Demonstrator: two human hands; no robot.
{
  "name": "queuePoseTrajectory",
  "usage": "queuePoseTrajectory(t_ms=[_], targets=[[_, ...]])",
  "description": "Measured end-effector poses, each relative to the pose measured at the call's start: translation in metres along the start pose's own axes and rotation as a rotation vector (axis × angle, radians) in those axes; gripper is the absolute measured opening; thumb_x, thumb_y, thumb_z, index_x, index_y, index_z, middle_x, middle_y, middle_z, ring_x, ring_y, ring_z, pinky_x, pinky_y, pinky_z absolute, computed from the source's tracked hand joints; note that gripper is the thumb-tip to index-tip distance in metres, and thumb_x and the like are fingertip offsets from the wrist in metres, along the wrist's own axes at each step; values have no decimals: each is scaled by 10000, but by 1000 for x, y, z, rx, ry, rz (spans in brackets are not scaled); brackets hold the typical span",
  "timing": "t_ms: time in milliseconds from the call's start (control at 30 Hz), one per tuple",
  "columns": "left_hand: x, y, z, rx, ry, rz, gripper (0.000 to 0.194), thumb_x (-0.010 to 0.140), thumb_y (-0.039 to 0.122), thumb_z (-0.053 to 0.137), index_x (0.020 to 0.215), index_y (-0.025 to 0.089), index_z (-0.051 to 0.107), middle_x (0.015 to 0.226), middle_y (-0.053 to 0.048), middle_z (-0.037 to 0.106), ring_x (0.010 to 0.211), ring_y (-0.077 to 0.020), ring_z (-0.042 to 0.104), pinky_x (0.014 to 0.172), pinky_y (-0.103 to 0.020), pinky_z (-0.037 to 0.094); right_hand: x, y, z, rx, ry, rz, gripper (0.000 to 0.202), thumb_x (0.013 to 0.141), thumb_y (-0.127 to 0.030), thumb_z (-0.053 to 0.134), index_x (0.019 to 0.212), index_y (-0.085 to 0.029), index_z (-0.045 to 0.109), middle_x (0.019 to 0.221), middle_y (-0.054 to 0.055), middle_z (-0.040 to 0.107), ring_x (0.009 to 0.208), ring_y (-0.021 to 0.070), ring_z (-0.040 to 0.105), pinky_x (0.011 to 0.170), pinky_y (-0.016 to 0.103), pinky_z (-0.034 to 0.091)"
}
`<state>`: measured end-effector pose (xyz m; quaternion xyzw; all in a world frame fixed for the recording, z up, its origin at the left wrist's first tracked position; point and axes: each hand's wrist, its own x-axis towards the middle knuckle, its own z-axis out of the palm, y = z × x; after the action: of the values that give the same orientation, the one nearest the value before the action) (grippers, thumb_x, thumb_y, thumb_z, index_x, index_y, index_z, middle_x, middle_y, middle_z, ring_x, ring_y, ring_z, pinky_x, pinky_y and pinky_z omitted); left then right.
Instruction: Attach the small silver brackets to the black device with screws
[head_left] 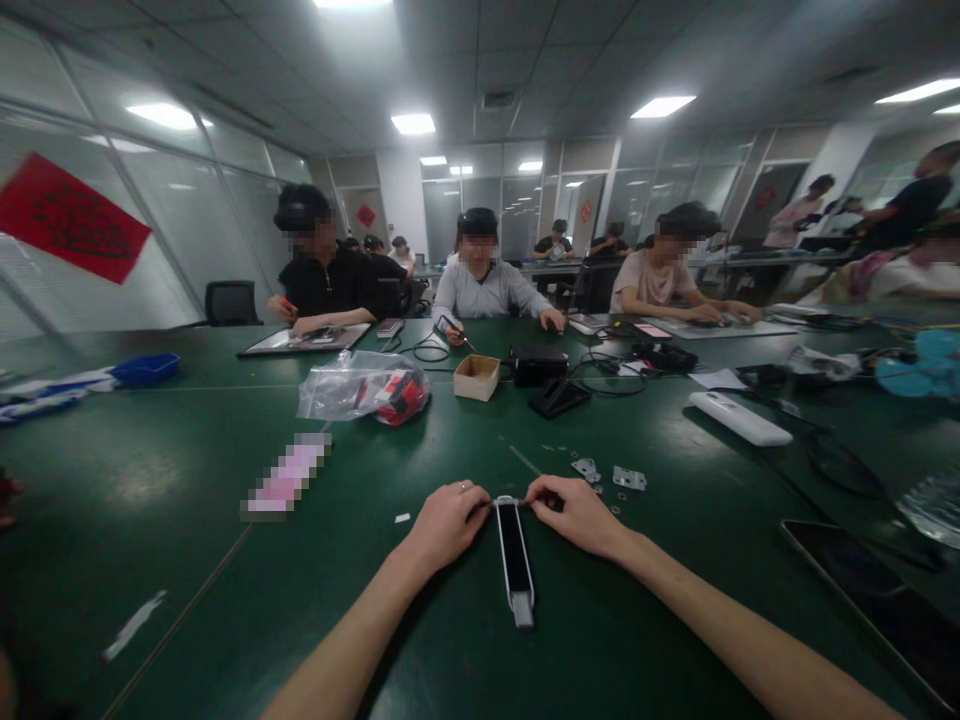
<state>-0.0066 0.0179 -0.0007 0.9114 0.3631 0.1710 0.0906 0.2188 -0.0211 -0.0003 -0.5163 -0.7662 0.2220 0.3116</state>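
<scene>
A long narrow device (514, 550) with a black face and a white frame lies on the green table (337, 640) in front of me. Its near end has a pale grey block (523, 609). My left hand (448, 522) is closed in a pinch at the left of the device's far end. On the other side, my right hand (576, 512) pinches too, its fingers curled. Small dark bits show at both fingertips, too small to name. Beyond my right hand lie two metal plates (628, 478) (586, 469) and several small rings.
Farther off are a see-through bag (330, 388) with red and black contents, a small open box (476, 379), a black box (538, 364) and cables. At right lie a white device (739, 418) and a large phone (870, 600). Several people sit across the table.
</scene>
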Motion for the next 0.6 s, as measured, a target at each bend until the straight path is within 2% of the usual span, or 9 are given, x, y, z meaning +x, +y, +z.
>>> queuePoseTrajectory(t_ms=[300, 600], targets=[[0, -1, 1, -1, 4, -10, 151, 897, 220, 461, 921, 208, 609, 866, -18, 616, 811, -151, 576, 735, -244, 427, -1, -1, -5, 76, -42, 42, 169, 819, -271, 544, 888, -186, 673, 836, 23, 672, 732, 149, 593, 659, 270, 463], [-1, -1, 0, 5, 8, 5, 143, 894, 217, 466, 920, 205, 606, 876, -18, 617, 814, -151, 576, 733, -244, 425, 0, 2, -6, 79, -45, 51, 162, 840, -267, 553, 947, -198, 654, 914, 19, 671, 827, 159, 607, 746, 293, 472]])
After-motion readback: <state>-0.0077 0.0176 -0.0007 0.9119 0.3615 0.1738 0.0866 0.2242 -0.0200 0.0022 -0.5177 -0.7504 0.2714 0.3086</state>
